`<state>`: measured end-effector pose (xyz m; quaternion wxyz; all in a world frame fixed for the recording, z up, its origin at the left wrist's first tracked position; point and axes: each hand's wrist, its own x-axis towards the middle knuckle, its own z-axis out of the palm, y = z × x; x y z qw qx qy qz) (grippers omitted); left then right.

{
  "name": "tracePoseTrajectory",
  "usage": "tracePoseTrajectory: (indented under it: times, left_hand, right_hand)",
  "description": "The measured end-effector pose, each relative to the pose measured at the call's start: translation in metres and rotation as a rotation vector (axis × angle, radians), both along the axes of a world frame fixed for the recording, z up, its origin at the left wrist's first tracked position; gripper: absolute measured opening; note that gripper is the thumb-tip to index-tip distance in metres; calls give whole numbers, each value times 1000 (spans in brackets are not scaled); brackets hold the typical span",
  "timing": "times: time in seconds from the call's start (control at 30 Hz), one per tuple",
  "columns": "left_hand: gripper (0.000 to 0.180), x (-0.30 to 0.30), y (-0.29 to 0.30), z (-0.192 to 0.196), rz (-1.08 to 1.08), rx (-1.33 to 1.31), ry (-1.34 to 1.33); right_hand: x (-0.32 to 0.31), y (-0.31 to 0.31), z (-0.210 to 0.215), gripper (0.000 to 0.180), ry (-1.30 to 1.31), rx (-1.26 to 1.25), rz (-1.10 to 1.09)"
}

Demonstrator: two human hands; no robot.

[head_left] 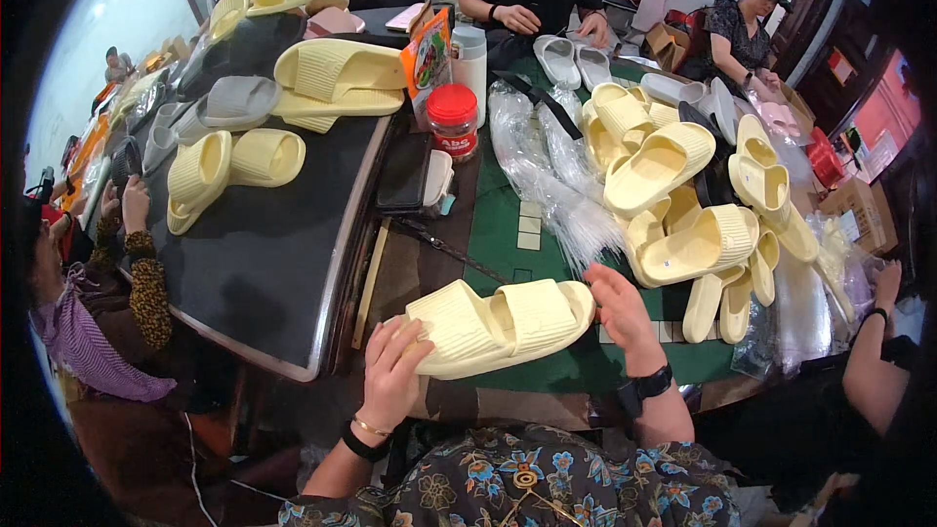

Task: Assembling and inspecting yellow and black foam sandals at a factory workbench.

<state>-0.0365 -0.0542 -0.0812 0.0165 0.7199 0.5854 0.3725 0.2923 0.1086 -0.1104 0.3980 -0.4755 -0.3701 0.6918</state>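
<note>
A pair of pale yellow slide slippers (pixel 468 337), nested end to end with ribbed straps up, lies level in front of me above the table's near edge. My left hand (pixel 392 366) is closed around their left end, fingers over the top. At the right end, my right hand (pixel 625 312) has its fingers stretched out, near or touching the tip; exact contact is hard to make out. A green cutting mat (pixel 498 234) lies beneath and beyond them.
A pile of yellow slippers (pixel 659 166) and clear plastic bags (pixel 547 156) lie to the right. A red-lidded jar (pixel 453 122), a white bottle (pixel 469 68) and a phone (pixel 403 171) stand or lie ahead. More slippers (pixel 337 78) rest on the black table (pixel 283 263) at left. Other people work around.
</note>
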Motion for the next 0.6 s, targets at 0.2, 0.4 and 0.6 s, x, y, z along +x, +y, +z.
tracePoseTrajectory:
  times: [0.2,0.4,0.6]
  left_hand:
    - [57,-9,-11,-21,233,-175,-549]
    - [50,-4,-10,-22,376,-632,-1537]
    - [30,5,3,-19,308,-467,-1446]
  right_hand:
    - [0,-17,-9,51,-253,48,135]
    - [-3,-24,-4,49,-269,72,152]
    - [-5,-27,6,49,-270,149,162]
